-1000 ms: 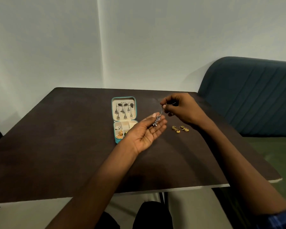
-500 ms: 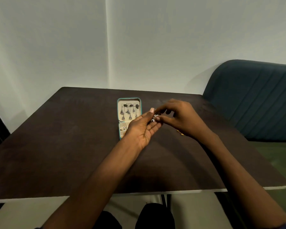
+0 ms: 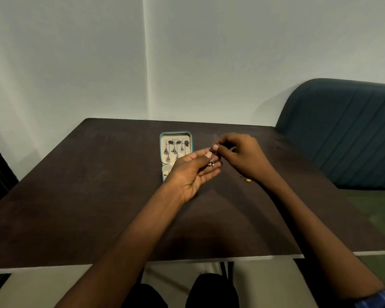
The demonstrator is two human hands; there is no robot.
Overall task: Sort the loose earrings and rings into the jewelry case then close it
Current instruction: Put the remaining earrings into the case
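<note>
Head view: dark worktop [image 3: 87, 196] bearing an open teal case [image 3: 175, 138] with earrings hung in its lid. Left hand [image 3: 192, 174], palm up and fingers relaxed, lies beneath a silver earring [image 3: 211, 162] pinched by the right hand [image 3: 242, 156]. Gold earring [image 3: 247, 180] beside the right wrist.

Open teal case [image 3: 175, 135]; silver earring [image 3: 211, 162] above palm.

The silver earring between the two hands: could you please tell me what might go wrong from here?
1. The earring dangles from a fingertip pinch by the right hand; it could slip onto the dark table.
2. The right wrist hovers over a gold piece and might knock it.
</note>
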